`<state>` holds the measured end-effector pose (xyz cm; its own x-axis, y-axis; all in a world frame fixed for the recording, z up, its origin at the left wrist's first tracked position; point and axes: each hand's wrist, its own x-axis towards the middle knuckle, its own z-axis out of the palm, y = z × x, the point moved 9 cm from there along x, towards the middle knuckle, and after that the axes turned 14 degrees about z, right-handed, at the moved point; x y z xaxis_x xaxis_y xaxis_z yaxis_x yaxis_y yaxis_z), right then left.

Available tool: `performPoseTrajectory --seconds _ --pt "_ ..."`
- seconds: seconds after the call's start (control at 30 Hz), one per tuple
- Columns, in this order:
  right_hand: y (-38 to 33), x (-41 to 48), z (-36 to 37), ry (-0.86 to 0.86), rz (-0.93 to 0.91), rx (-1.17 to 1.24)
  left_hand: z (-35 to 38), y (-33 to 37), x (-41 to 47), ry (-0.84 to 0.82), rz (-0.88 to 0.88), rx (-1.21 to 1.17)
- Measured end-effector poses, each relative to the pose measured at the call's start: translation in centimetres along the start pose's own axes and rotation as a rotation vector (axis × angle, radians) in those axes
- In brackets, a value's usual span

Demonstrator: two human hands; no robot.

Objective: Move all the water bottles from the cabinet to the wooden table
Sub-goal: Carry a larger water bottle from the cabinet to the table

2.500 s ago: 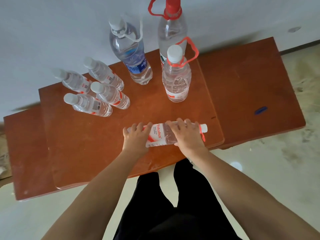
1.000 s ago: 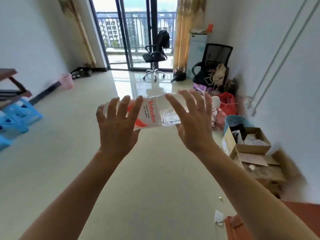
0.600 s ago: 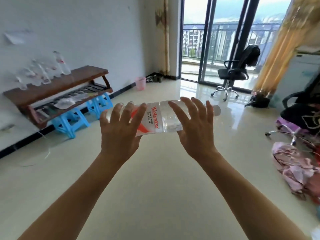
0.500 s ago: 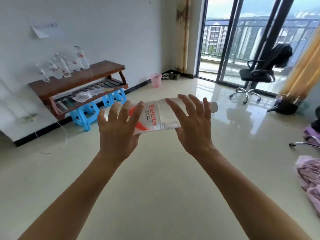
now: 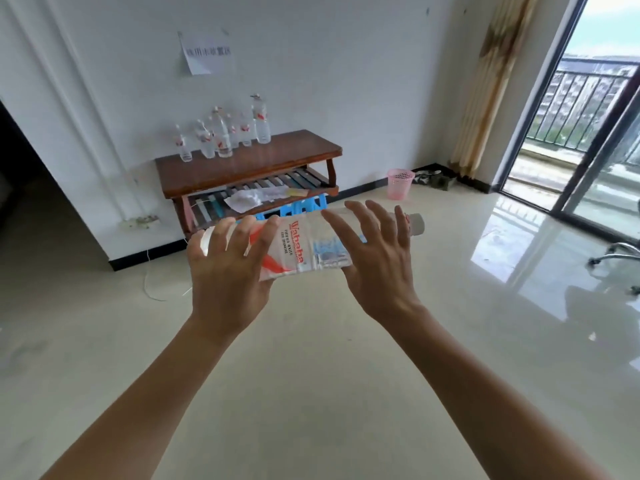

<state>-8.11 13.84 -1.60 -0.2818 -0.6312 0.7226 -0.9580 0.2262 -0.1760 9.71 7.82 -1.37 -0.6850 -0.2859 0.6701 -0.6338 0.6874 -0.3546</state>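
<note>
I carry a clear water bottle [image 5: 304, 245] with a red-and-white label, lying sideways at chest height, its white cap pointing right. My left hand [image 5: 228, 268] holds the bottom end and my right hand [image 5: 377, 258] holds the neck end. The fingers spread over the near side and the thumbs are hidden behind the bottle. Across the room a low wooden table [image 5: 263, 164] stands against the white wall. Several water bottles [image 5: 221, 136] stand upright on its back left part.
Blue plastic stools [image 5: 301, 207] sit under the table, and papers lie on its slatted lower shelf. A pink bin [image 5: 400, 183] stands to its right. Glass balcony doors [image 5: 588, 133] and an office chair base [image 5: 620, 254] are at right, and a dark doorway [image 5: 20, 202] at left. Glossy floor lies between.
The view has swung left, so the wooden table now sits ahead at centre. Both hands keep the same hold on the sideways bottle.
</note>
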Motion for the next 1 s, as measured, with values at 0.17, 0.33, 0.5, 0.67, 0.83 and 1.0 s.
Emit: performPoseTrajectory --seconds 0.17,0.33,0.5,0.67,0.83,1.0 --pt "2.1 8.7 6.4 0.074 0.025 0.012 8.2 -4.9 7.4 0.018 0.003 -0.019" --pt "6.6 15.7 14.4 0.088 0.033 -0.023 18.0 -7.0 14.2 0.03 0.033 -0.051" --pt "11.2 24.5 24.7 0.081 0.038 0.012 28.8 -10.1 22.0 0.003 0.05 -0.028" --pt "12.8 35.4 33.7 0.054 -0.013 0.087 37.3 -16.1 29.3 -0.024 0.007 0.032" --pt "10.7 44.2 42.8 -0.016 -0.067 0.137 44.2 -23.0 32.9 -0.023 -0.082 0.089" --pt "8.1 51.9 53.3 -0.013 -0.129 0.176 53.2 -30.7 35.8 -0.034 -0.126 0.106"
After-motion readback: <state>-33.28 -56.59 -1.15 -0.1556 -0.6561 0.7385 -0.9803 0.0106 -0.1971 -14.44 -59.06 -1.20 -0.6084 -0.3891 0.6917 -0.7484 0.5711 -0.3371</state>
